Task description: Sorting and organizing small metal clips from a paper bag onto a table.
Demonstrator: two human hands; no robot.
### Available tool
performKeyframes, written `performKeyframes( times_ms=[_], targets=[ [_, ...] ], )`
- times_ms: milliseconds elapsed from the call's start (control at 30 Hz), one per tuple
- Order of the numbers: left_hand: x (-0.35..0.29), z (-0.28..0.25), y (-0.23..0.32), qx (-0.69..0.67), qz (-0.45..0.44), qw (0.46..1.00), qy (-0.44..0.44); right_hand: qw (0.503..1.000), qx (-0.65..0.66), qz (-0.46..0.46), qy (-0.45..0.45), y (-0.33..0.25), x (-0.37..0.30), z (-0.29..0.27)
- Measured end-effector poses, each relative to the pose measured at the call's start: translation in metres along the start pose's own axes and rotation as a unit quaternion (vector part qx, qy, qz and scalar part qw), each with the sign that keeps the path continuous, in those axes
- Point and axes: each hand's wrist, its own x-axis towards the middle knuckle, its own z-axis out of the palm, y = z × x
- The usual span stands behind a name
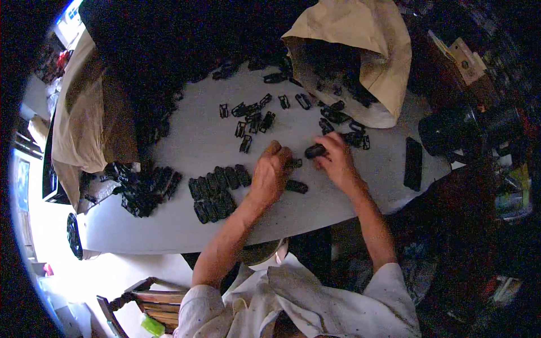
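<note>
In the middle of the table, my right hand [337,162] grips a dark, rounded oblong plastic piece [315,150] between thumb and fingers. My left hand [270,173] is closed just to its left, fingers curled around a small black frame-like part [294,163] that is partly hidden. Right below lies another black oblong piece [296,186], near both hands and touched by neither. Left of my left wrist, several black ribbed pieces [214,194] stand side by side in two neat rows. Loose black open frames [253,121] are scattered beyond my hands.
A brown paper bag [389,73] lies on its side at the far right, black parts spilling from its mouth. Another brown bag [84,112] stands at the left beside a heap of black pieces [141,194]. A long black bar [413,163] rests near the table's right edge.
</note>
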Motion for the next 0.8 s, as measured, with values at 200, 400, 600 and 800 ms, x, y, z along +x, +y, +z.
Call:
performKeyframes(
  times_ms=[200,400,600,800],
  targets=[
    [0.001,0.002,-0.001,-0.022,-0.020,1.000,0.007,0.963,-0.255,0.029,-0.082,-0.016,-0.005,-0.008],
    [0.001,-0.001,0.000,-0.044,0.016,0.998,0.044,0.994,-0.084,-0.065,-0.018,-0.031,-0.003,0.004],
    [-0.001,-0.001,-0.003,-0.058,0.017,0.997,0.053,0.989,-0.097,-0.097,-0.050,-0.036,0.004,0.009],
    [0.003,-0.007,0.003,-0.030,0.018,0.998,0.045,0.983,-0.118,-0.129,-0.064,-0.031,0.005,0.015]
  ],
)
